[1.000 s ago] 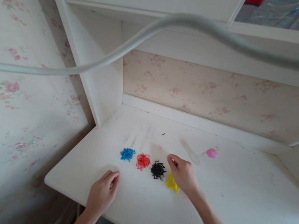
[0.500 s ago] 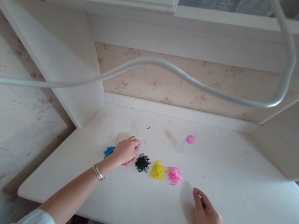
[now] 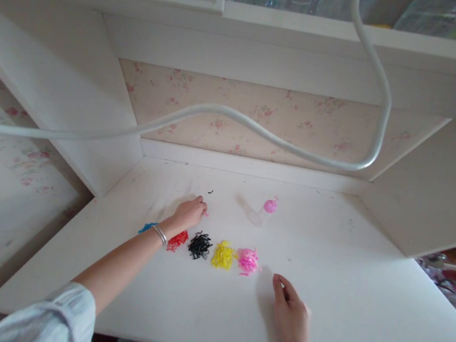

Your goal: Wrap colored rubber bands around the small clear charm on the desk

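Observation:
My left hand (image 3: 190, 213), wearing a silver bangle, reaches over the white desk with its fingertips pinched at a small pink strand (image 3: 205, 213). Under and beside that wrist lie a partly hidden blue pile (image 3: 146, 227) and a red pile (image 3: 177, 240) of short, thin pieces like little rubber bands. To their right sit similar piles in black (image 3: 199, 246), yellow (image 3: 223, 255) and pink (image 3: 247, 261). My right hand (image 3: 291, 313) hovers right of the pink pile, thumb and fingers closed together; anything between them is too small to make out.
Farther back on the desk (image 3: 341, 302) are a clear container with a pink round part (image 3: 270, 206) and a stray black strand (image 3: 210, 192). A white bent tube (image 3: 259, 131) crosses in front of my view. Cabinet panels (image 3: 439, 162) close off the sides, with a shelf above.
My left hand has moved slightly back, away from the red pile, and its fingertips have come to the loose pink strand. My right hand keeps its pose. The camera view has shifted right.

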`<action>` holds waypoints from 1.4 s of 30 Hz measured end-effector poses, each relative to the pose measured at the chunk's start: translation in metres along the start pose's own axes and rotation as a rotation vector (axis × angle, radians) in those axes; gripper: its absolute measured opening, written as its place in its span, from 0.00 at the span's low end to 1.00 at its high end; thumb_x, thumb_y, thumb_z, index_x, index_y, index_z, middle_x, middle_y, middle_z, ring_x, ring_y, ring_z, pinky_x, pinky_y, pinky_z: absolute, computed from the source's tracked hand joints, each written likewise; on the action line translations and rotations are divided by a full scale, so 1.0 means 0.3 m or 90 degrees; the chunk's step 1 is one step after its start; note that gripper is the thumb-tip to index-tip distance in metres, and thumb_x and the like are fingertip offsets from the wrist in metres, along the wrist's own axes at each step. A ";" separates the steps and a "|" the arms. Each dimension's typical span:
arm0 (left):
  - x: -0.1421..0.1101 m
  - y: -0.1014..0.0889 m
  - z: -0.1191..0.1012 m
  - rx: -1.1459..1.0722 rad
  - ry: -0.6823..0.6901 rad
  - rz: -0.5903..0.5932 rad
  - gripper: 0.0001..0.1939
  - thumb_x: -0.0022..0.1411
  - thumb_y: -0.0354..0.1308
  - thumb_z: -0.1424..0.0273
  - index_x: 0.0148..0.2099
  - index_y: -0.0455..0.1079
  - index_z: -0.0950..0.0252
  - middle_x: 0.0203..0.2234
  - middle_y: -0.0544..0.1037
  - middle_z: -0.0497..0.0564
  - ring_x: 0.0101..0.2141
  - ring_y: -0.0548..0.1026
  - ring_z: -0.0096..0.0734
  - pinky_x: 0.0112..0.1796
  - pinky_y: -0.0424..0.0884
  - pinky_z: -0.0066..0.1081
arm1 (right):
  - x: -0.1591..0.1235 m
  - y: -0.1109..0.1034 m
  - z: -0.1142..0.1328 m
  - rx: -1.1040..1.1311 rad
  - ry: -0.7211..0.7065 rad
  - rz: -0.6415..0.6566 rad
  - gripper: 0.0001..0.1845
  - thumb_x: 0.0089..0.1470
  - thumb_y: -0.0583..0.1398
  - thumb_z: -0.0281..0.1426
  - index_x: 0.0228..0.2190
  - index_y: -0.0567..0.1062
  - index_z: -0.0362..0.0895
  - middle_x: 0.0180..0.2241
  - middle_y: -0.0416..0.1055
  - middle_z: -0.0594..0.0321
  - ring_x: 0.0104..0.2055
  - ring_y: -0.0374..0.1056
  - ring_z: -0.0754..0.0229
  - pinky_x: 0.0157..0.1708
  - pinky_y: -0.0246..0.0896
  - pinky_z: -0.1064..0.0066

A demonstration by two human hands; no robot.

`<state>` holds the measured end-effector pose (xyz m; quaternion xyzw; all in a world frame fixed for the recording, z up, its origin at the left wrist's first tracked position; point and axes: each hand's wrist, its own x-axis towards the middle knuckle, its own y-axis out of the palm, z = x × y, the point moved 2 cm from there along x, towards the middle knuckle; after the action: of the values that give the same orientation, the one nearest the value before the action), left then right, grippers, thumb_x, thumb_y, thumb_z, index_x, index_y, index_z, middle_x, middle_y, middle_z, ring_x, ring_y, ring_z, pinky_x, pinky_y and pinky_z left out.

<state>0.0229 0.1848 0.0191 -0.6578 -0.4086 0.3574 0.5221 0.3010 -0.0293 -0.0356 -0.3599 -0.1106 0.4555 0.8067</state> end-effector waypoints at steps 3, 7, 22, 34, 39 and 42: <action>-0.027 -0.015 -0.069 -0.020 0.038 -0.003 0.13 0.65 0.48 0.67 0.40 0.73 0.61 0.41 0.70 0.50 0.35 0.73 0.27 0.37 0.65 0.27 | -0.002 0.000 0.005 -0.004 -0.010 0.010 0.28 0.53 0.49 0.52 0.41 0.77 0.47 0.30 0.76 0.61 0.31 0.70 0.58 0.30 0.59 0.74; -0.076 -0.028 -0.217 -0.099 0.146 0.008 0.14 0.65 0.48 0.63 0.41 0.75 0.58 0.40 0.72 0.49 0.36 0.73 0.27 0.40 0.67 0.27 | -0.005 0.000 0.009 -0.013 -0.013 0.013 0.29 0.53 0.48 0.52 0.41 0.77 0.47 0.28 0.76 0.61 0.29 0.70 0.58 0.29 0.59 0.74; -0.104 0.007 -0.429 -0.104 0.248 0.002 0.15 0.64 0.47 0.64 0.35 0.76 0.56 0.33 0.74 0.48 0.31 0.73 0.28 0.33 0.66 0.27 | -0.011 0.001 0.010 -0.041 -0.046 0.013 0.28 0.55 0.47 0.52 0.40 0.77 0.48 0.24 0.74 0.64 0.26 0.68 0.61 0.26 0.57 0.74; -0.483 0.006 -0.098 -0.390 0.016 -0.173 0.14 0.66 0.47 0.64 0.41 0.72 0.62 0.33 0.76 0.51 0.33 0.73 0.29 0.36 0.68 0.28 | -0.121 0.110 0.141 -0.334 -0.285 0.182 0.21 0.61 0.44 0.39 0.50 0.70 0.61 0.32 0.78 0.65 0.32 0.74 0.57 0.28 0.58 0.72; -0.608 0.105 -0.026 -0.402 -0.057 -0.181 0.13 0.66 0.48 0.63 0.42 0.72 0.61 0.30 0.74 0.49 0.29 0.72 0.28 0.32 0.68 0.26 | -0.099 0.131 0.187 -0.415 -0.271 0.173 0.22 0.62 0.43 0.38 0.54 0.65 0.61 0.31 0.78 0.62 0.31 0.74 0.54 0.27 0.57 0.71; -0.632 0.141 -0.008 -0.392 -0.062 -0.176 0.13 0.66 0.48 0.63 0.41 0.72 0.61 0.28 0.74 0.49 0.28 0.72 0.27 0.32 0.68 0.26 | -0.093 0.134 0.198 -0.432 -0.257 0.165 0.23 0.63 0.43 0.39 0.55 0.64 0.61 0.31 0.77 0.61 0.32 0.74 0.54 0.27 0.56 0.71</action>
<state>-0.0458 0.0062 -0.0136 -0.7047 -0.6074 0.1742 0.3227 0.2290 -0.0106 -0.0162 -0.5196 -0.3643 0.5526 0.5403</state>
